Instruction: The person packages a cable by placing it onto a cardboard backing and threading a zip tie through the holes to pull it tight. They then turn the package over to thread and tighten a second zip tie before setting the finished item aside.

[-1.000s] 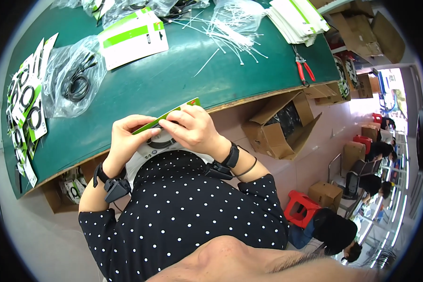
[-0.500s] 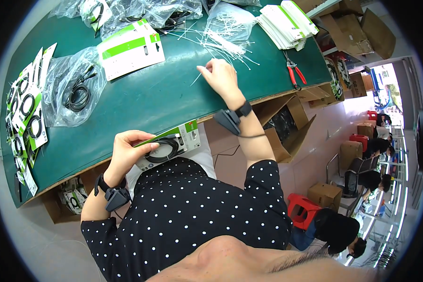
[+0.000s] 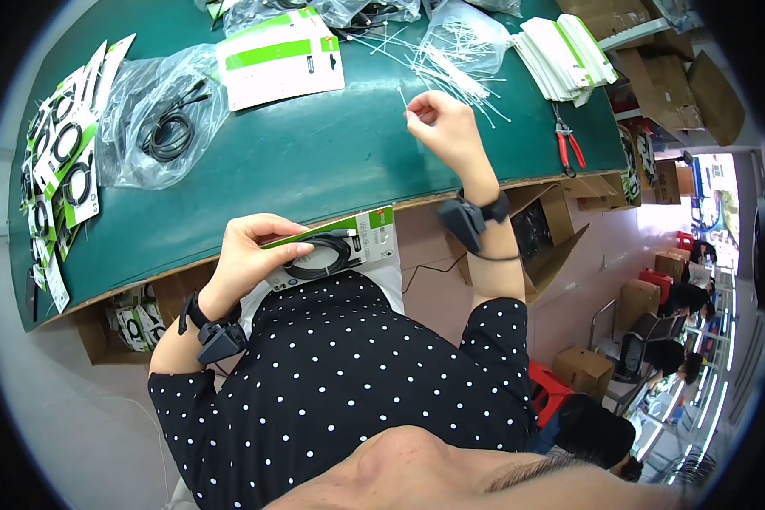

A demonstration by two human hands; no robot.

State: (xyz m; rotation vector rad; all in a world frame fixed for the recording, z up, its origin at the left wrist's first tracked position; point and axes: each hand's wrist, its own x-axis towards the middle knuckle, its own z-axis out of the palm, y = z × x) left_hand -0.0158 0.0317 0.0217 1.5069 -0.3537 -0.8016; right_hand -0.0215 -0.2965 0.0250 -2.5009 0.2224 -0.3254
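Near the table's front edge, my left hand (image 3: 253, 253) grips a white-and-green packaging card (image 3: 376, 236) between thumb and fingers. A coiled black cable (image 3: 340, 252) lies against the face of that card, tilted toward me. Over the table my right hand (image 3: 449, 129) is closed in a pinch. From its fingertips a thin white cable tie (image 3: 403, 98) sticks up. Just beyond that hand lies a loose pile of white cable ties (image 3: 450, 72), partly spilling from a clear plastic bag (image 3: 467, 36).
Carded cables (image 3: 64, 144) pile up at the left, beside a clear bag holding a black cable (image 3: 168, 136). Flat cards (image 3: 285, 64) lie behind, with a card stack (image 3: 563, 59) at far right. Red-handled pliers (image 3: 569, 146) rest near the right edge. Cardboard boxes (image 3: 552, 234) stand below.
The whole view has shifted, with the table appearing higher and further right. My right hand's fingers have turned, and the tie now points up instead of down. My left hand keeps its hold.
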